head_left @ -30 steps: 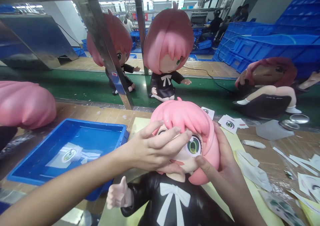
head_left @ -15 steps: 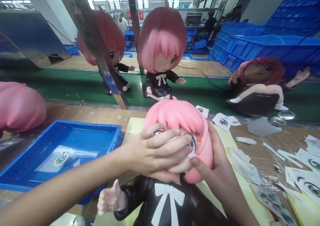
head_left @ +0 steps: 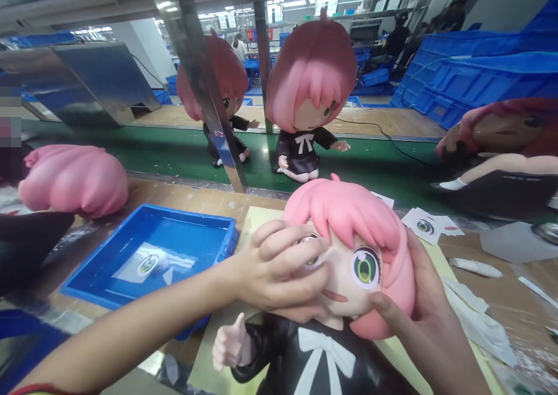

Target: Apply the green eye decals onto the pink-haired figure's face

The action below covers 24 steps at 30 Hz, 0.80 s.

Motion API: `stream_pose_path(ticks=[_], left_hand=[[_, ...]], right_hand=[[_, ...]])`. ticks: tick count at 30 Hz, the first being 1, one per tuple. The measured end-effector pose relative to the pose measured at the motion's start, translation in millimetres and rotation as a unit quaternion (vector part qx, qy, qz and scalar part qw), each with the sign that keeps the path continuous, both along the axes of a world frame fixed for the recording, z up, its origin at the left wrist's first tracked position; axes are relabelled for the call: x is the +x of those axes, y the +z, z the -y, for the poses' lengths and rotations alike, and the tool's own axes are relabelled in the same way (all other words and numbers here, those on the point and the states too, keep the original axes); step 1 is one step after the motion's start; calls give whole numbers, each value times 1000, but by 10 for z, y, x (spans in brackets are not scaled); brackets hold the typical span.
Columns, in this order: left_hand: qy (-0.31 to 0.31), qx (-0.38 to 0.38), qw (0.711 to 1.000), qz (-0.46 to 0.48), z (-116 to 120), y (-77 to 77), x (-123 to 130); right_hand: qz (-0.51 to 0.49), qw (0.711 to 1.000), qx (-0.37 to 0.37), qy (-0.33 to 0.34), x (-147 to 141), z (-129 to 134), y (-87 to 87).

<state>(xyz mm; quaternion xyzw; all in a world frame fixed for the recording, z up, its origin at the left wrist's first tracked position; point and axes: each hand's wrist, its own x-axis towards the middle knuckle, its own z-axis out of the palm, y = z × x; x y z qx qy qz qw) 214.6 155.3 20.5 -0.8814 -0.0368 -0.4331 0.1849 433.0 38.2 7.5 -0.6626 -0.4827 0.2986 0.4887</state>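
Note:
A large doll with pink hair (head_left: 344, 206), a black dress and a white bow (head_left: 326, 348) lies face up, tilted. My left hand (head_left: 283, 270) lies over the doll's face, its fingers bent and apart, covering much of one eye. On the other side my right hand (head_left: 429, 308) cups the head, its thumb on the cheek. The green eye (head_left: 365, 268) near that thumb shows fully, and so does part of the red mouth (head_left: 335, 296). Yellow paper (head_left: 209, 357) lies beneath the doll.
A blue tray (head_left: 107, 246) with an eye decal (head_left: 148, 264) stands at left, near a pink doll head (head_left: 76, 180). More dolls sit on the green belt (head_left: 174, 145) behind a metal post (head_left: 204, 81). Eye cutouts (head_left: 425, 226) and a white cloth (head_left: 483, 325) lie at right.
My left hand has moved off the eye on the right and toward the other side of the face, uncovering that eye and the mouth. The view has shifted left.

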Motion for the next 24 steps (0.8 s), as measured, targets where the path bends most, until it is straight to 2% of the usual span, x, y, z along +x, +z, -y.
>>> stream_pose_path(ticks=[4, 9, 13, 24], left_hand=[[21, 25, 999, -10, 23, 69, 172], [48, 24, 998, -40, 24, 122, 350], [52, 27, 998, -37, 13, 130, 378], [45, 67, 995, -65, 62, 132, 366]], right_hand=[[19, 1000, 9, -11, -28, 22, -6], [27, 999, 24, 14, 1, 18, -41], [29, 998, 43, 26, 30, 10, -74], [-23, 999, 29, 30, 57, -5, -90]])
